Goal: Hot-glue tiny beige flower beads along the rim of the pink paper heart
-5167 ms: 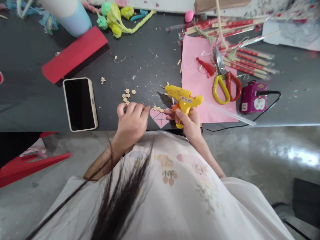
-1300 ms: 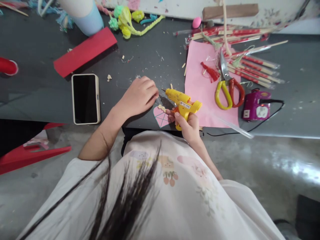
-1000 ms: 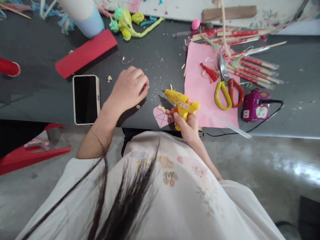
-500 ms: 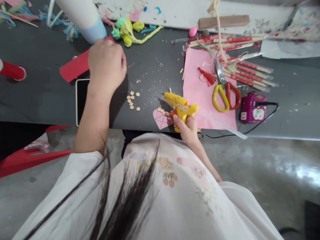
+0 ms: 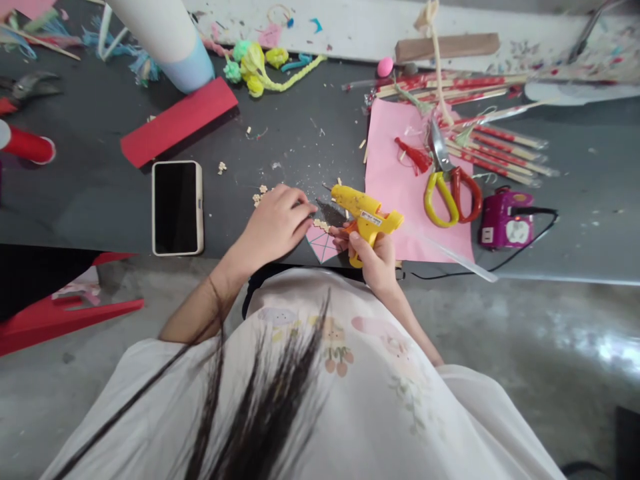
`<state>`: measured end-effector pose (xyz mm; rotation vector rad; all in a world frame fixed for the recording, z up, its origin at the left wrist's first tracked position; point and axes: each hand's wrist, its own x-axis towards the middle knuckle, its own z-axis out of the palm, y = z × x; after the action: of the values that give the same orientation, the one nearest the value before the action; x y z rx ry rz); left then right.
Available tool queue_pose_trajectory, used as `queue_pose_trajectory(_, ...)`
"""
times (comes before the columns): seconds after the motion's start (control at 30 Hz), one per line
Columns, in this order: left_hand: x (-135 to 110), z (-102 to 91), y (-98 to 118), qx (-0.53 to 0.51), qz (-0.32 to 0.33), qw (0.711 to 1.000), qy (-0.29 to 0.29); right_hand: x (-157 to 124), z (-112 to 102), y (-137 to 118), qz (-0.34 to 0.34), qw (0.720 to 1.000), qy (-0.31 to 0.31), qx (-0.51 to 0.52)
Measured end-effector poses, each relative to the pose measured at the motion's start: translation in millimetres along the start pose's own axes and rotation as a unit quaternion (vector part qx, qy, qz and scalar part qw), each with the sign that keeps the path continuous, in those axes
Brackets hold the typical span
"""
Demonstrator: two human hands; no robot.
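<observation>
My right hand point(image 5: 376, 257) is wrapped round the handle of a yellow glue gun point(image 5: 364, 211), whose nozzle points left over the dark table point(image 5: 90, 200). A small pink heart-shaped piece point(image 5: 323, 243) lies at the table's front edge, with tiny beige flower beads on its top. My left hand point(image 5: 275, 223) rests beside the heart with its fingers curled and the tips pinched near the heart's upper edge; what they pinch is too small to see. More small flower beads point(image 5: 259, 194) lie just behind that hand.
A phone point(image 5: 177, 207) lies face up to the left. A red card strip point(image 5: 179, 121) and a white-and-blue cone point(image 5: 173, 41) stand behind it. On the right are pink paper point(image 5: 400, 193), scissors point(image 5: 447, 180), a purple power socket point(image 5: 505, 219) and wrapped sticks point(image 5: 500, 143).
My left hand, which had lifted up and back towards the red card strip, has come down again beside the pink heart. The glue gun hand has stayed almost still.
</observation>
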<state>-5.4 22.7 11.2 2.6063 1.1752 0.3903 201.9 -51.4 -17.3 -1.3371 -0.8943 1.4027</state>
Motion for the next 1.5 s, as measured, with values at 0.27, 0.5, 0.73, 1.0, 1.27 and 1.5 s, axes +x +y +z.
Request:
queue_pose_trajectory(0.27,-4,14.4,12,0.027,0.015,1.000,0.005,0,-1,-3,0.001,1.000,-0.004,0.006)
queue_pose_trajectory(0.5,-9,16.2,8,-0.003,0.021,0.999,0.040,4,-7,-8,-0.039,0.998,0.038,0.019)
queue_pose_trajectory(0.73,-13,11.9,9,-0.046,-0.012,0.995,0.085,8,-5,-16,-0.064,0.995,0.074,-0.001)
queue_pose_trajectory(1.0,-17,-0.1,18,-0.064,0.001,0.989,0.135,9,5,-25,-0.060,0.996,0.053,-0.046)
queue_pose_trajectory(1.27,-20,-8.4,26,-0.051,0.005,0.987,0.154,8,9,-31,-0.056,0.995,0.033,-0.074)
queue_pose_trajectory(1.5,-18,-10.0,31,-0.081,-0.027,0.987,0.137,7,11,-37,-0.053,0.996,0.042,-0.061)
